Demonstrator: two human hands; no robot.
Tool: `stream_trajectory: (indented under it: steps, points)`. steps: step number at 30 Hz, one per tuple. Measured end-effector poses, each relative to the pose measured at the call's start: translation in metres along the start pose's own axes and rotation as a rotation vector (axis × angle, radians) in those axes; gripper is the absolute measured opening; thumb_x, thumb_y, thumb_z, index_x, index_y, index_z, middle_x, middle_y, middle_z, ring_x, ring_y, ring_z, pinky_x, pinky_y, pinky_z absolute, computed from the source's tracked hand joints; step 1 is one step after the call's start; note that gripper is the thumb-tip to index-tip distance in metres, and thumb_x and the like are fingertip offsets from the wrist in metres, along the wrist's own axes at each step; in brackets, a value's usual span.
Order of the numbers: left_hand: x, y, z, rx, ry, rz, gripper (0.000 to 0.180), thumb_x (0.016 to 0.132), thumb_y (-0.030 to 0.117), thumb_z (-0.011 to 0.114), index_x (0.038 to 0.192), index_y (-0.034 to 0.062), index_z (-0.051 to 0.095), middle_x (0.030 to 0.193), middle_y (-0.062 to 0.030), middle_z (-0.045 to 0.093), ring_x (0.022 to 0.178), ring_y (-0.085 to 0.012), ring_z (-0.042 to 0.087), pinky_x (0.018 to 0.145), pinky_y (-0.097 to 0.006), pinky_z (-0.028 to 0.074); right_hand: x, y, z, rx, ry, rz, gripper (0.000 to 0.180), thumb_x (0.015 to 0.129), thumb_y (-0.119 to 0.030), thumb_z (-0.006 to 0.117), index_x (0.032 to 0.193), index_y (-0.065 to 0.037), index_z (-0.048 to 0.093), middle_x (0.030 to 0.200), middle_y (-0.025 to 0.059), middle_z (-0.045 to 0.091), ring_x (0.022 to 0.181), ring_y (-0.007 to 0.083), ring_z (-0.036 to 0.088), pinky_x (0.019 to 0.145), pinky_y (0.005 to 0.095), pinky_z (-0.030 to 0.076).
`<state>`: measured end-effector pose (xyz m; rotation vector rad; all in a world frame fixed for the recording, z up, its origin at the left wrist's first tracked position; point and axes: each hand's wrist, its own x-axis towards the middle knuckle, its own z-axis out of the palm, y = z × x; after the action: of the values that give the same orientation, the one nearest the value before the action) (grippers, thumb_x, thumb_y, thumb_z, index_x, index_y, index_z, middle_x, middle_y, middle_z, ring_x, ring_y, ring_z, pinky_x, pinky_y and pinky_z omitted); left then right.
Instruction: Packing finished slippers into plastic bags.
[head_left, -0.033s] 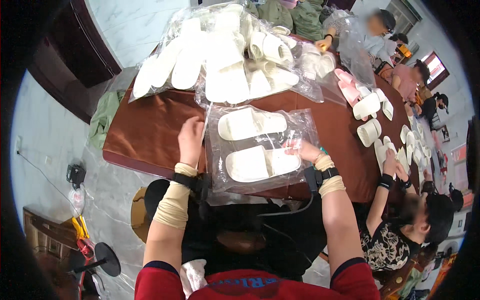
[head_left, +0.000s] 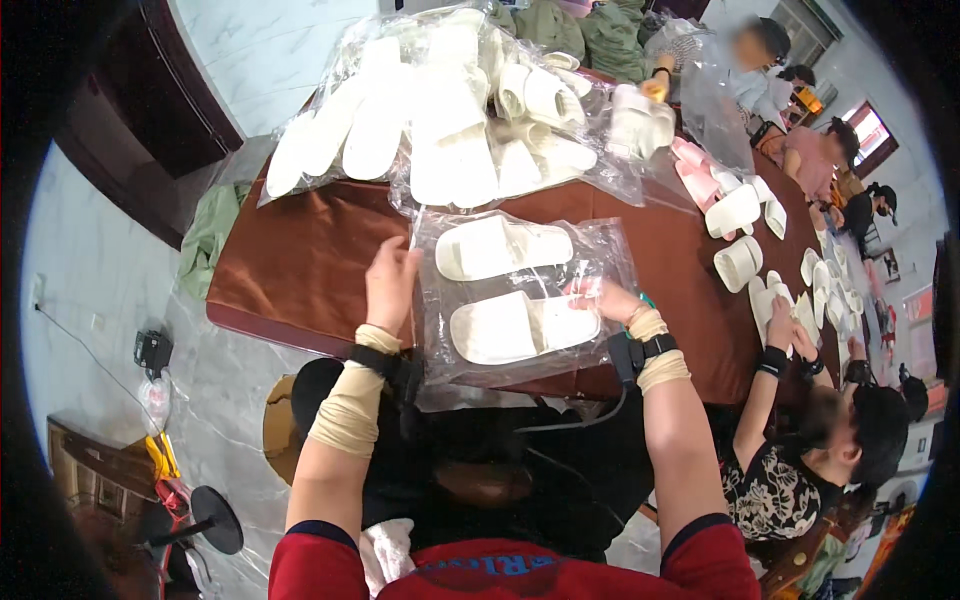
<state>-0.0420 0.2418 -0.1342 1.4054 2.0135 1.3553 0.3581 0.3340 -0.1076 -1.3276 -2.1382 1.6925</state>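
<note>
Centrally, bag: a clear plastic bag (head_left: 520, 300) with two white slippers (head_left: 505, 290) is laid at the counter's (head_left: 300, 270) near edge.
Left hand (head_left: 392, 285): grip flat on the bag's left side.
Right hand (head_left: 605, 300): grip pinched on its right side.
Far edge: bagged slippers (head_left: 440, 130) are heaped.

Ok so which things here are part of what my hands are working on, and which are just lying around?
In hand:
- left hand and right hand on the clear plastic bag
- pair of white slippers inside the bag

Lying about:
- heap of bagged white slippers
- loose slippers at the right
- green cloth past the table's left edge
</note>
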Motion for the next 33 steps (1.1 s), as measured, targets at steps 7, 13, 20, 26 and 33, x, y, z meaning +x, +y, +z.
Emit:
stream_trajectory:
  steps: [7,13,20,26,33]
  points:
    - [0.002,0.011,0.037,0.141,-0.161,-0.249,0.053,0.087,0.039,0.077,0.119,-0.0029,0.068,0.105,-0.0244,0.074,0.102,-0.0402,0.072,0.088,-0.048,0.054,0.001,-0.009,0.000,0.139,0.070,-0.135,0.032,0.091,-0.015,0.080,0.118,-0.002,0.070,0.103,0.0021,0.072,0.098,0.0112,0.065,0.088,0.0300,0.052]
    - [0.011,0.001,0.043,-0.004,-0.200,-0.159,0.035,0.082,0.024,0.078,0.103,-0.0024,0.070,0.098,-0.0187,0.076,0.094,-0.0328,0.073,0.083,-0.042,0.056,0.019,0.036,-0.008,0.214,0.158,-0.153,0.030,0.092,-0.013,0.078,0.118,-0.001,0.068,0.107,0.0048,0.070,0.102,0.0124,0.064,0.086,0.0290,0.054]
    - [0.007,-0.027,0.036,-0.260,-0.324,-0.166,0.019,0.085,0.011,0.076,0.099,-0.0020,0.070,0.086,-0.0077,0.071,0.079,-0.0131,0.064,0.071,-0.031,0.051,0.012,0.032,-0.012,0.603,0.427,-0.080,0.045,0.087,-0.009,0.079,0.128,0.002,0.064,0.113,0.0127,0.070,0.105,0.0203,0.066,0.085,0.0325,0.055]
    - [0.004,-0.031,0.049,-0.328,-0.351,-0.166,0.019,0.087,0.009,0.075,0.101,-0.0022,0.071,0.088,-0.0068,0.072,0.081,-0.0130,0.064,0.073,-0.032,0.052,0.008,0.029,-0.007,0.508,0.371,0.031,0.061,0.085,-0.013,0.083,0.139,0.001,0.056,0.125,0.0130,0.066,0.116,0.0226,0.063,0.099,0.0339,0.051]
    - [-0.006,0.001,0.038,-0.217,-0.265,-0.078,0.036,0.090,0.009,0.074,0.123,-0.0020,0.064,0.109,-0.0148,0.071,0.096,-0.0210,0.066,0.085,-0.036,0.053,0.011,0.028,-0.005,0.613,0.353,-0.084,0.059,0.084,-0.016,0.084,0.132,0.010,0.060,0.116,0.0117,0.071,0.103,0.0203,0.067,0.090,0.0322,0.053]
